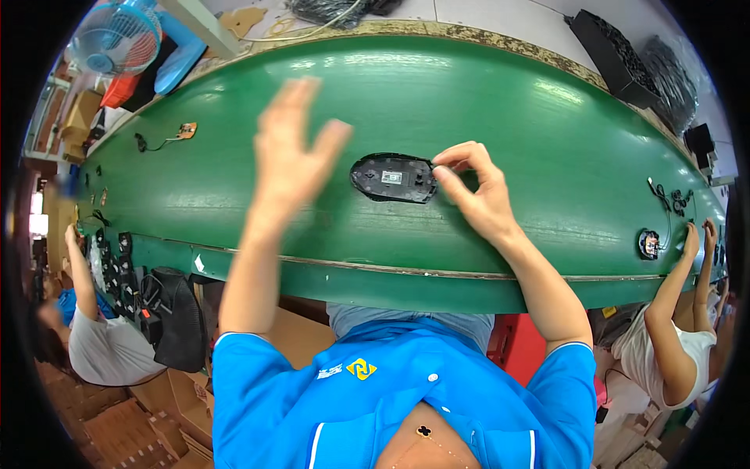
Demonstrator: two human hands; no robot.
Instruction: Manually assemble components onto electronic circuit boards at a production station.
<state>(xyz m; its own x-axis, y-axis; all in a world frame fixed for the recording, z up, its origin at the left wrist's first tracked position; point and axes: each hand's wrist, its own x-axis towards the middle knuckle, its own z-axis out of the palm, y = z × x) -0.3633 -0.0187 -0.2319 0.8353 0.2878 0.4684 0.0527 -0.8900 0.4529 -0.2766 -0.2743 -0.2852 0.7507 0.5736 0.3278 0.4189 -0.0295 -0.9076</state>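
A black computer mouse shell (380,187) lies on the green work surface (437,86) in front of me, with a small pale label in its middle. At its right end, my right hand (480,191) pinches the rim between thumb and fingers. My left hand (293,148) hovers to the left of the shell, smeared by motion. Its fingers point away from me with the thumb apart, and nothing shows in it.
A small circuit board with a cable (186,131) lies far left. On the right are an opened mouse part (648,244) and a coiled black cable (678,202). Co-workers sit at both sides. A blue fan (117,39) and a black bin (613,59) stand beyond the far edge.
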